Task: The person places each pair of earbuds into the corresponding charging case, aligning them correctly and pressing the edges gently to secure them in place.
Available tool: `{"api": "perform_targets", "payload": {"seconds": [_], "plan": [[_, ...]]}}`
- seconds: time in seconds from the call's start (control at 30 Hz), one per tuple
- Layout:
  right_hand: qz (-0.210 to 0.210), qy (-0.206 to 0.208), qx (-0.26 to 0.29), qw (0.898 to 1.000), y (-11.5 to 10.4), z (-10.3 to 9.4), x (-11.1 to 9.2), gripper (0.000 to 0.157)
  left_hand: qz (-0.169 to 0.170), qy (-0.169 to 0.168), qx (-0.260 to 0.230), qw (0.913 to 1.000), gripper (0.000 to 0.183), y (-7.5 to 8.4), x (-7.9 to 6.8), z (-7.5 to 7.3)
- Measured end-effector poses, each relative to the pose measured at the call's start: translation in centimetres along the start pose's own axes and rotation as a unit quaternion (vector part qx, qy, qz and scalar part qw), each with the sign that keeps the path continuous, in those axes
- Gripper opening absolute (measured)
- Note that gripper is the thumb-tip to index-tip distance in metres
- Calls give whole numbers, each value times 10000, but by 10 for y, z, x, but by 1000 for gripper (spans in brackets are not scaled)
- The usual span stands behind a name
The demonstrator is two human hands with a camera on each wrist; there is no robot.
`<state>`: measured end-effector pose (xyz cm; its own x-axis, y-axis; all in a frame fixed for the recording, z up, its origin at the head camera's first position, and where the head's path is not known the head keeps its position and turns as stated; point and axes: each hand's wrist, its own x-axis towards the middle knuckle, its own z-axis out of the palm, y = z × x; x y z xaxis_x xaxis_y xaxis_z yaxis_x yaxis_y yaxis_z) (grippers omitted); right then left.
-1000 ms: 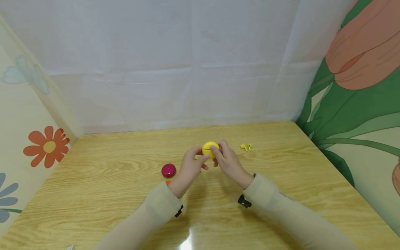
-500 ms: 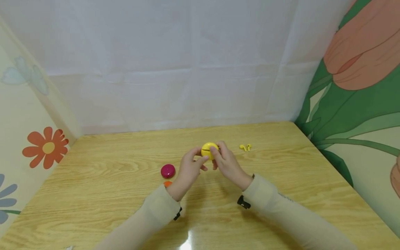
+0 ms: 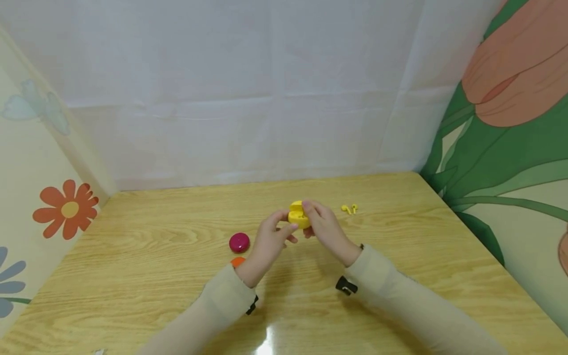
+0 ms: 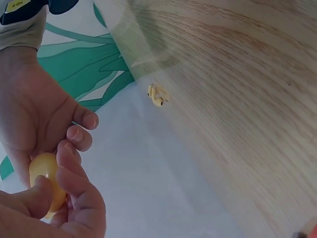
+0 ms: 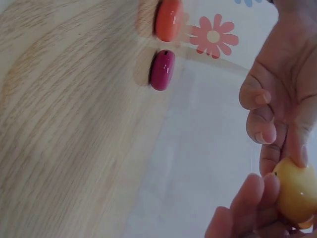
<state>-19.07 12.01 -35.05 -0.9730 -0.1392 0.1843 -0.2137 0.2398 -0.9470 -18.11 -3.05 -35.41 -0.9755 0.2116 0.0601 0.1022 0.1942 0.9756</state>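
Both hands hold a round yellow earbud case (image 3: 300, 223) above the table, its lid raised in the head view. My left hand (image 3: 268, 237) pinches the left side of the case, thumb at the front. On the right side, my right hand (image 3: 327, 228) grips it, with the thumb up by the lid. In the left wrist view the yellow case (image 4: 43, 168) is partly covered by fingers; the right wrist view shows the case's smooth underside (image 5: 296, 191). A pair of yellow earbuds (image 3: 347, 209) lies on the table to the right of the hands.
A round magenta case (image 3: 239, 242) lies on the wooden table (image 3: 177, 296) left of the hands. Nearer, an orange case (image 3: 237, 261) is partly hidden by the left wrist in the head view. A white cloth (image 3: 199, 138) hangs behind the table.
The lid of the yellow earbud case has swung up, showing the inside. My right thumb has moved up from the case's front to the lid. The earbuds have stayed put.
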Motion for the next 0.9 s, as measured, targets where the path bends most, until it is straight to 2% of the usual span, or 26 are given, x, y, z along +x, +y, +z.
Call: {"api": "perform_targets", "payload": {"seconds": [0.23,0.53,0.9], "plan": [[110,-313,-24,9994,-1,-7,-1,48,-115,28,-60,9999,29,-1,0,-3],[486,131,-239,9984,7,-29,-4,44,-160,231,-175,9995,29,-2,-2,-9],[819,179,-311,9960,13,-51,-10,44,-272,305,-245,9989,29,-1,-4,-13]]}}
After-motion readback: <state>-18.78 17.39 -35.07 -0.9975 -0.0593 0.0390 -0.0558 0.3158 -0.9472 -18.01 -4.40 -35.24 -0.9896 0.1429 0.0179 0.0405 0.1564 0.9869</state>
